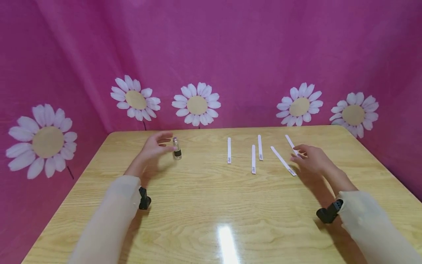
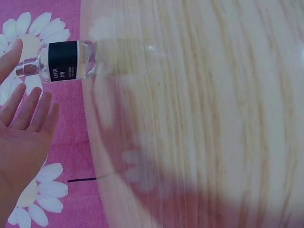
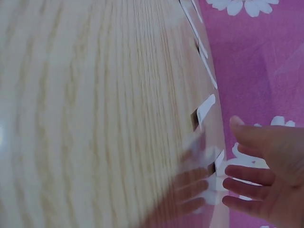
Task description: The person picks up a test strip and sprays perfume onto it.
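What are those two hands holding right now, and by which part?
Nothing is held. The left hand is open beside the small bottle, not gripping it; the right hand is open by the paper strips.

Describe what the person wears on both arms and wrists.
Both arms wear loose, pale cream sleeves: the left sleeve and the right sleeve end at the wrists. A small black camera unit sits under each wrist, the left one and the right one. The left hand and right hand are bare.
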The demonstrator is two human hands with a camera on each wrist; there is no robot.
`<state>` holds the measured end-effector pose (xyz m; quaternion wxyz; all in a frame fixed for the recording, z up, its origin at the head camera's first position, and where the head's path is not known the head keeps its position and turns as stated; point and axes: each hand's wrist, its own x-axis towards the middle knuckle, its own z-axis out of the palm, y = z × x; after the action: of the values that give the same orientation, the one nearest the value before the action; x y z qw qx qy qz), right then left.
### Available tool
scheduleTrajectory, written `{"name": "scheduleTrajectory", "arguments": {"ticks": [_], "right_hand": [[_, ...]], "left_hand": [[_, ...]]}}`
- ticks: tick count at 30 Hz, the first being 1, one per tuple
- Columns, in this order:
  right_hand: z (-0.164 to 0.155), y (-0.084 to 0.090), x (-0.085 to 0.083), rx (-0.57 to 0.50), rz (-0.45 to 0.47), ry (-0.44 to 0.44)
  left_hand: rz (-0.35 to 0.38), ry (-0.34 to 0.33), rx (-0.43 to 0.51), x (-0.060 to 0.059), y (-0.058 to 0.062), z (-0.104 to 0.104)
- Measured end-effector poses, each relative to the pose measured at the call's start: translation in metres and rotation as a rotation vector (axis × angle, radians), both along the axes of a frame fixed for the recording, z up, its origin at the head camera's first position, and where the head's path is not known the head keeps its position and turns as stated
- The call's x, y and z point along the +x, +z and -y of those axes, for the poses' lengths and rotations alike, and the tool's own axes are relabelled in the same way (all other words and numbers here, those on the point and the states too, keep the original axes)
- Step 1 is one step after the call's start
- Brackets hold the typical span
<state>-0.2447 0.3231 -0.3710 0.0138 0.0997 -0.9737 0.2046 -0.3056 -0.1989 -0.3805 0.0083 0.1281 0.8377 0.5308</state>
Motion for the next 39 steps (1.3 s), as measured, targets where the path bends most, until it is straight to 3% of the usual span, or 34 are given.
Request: {"name": "scheduleTrajectory", "arguments": {"ticks": [2, 9, 16, 24, 33, 39], "right_hand": [[-0.001, -0.002, -0.002, -0.023, -0.002, -0.034], [-0.001, -0.006, -0.010, -0.054, -0.001, -0.134], [0.000, -0.009, -0.020, -0.066, 0.062, -0.228], [0.002, -0.008, -0.027, -0.052, 0.113, -0.313], [0.003, -0.005, -0.031, -0.021, 0.143, -0.384], [0.005, -0.005, -0.032, 0.000, 0.133, -0.449]], "left_hand": [[0.023, 0.003, 0.009, -0.001, -0.001, -0.003], [0.129, 0.007, -0.040, 0.010, 0.012, -0.017], [0.143, 0.001, -0.086, 0.007, 0.011, -0.020], [0.283, 0.013, 0.019, 0.004, 0.005, -0.017], [0.222, -0.009, -0.032, -0.001, 0.001, -0.018], [0.225, -0.027, -0.019, -0.004, -0.004, -0.019]]}}
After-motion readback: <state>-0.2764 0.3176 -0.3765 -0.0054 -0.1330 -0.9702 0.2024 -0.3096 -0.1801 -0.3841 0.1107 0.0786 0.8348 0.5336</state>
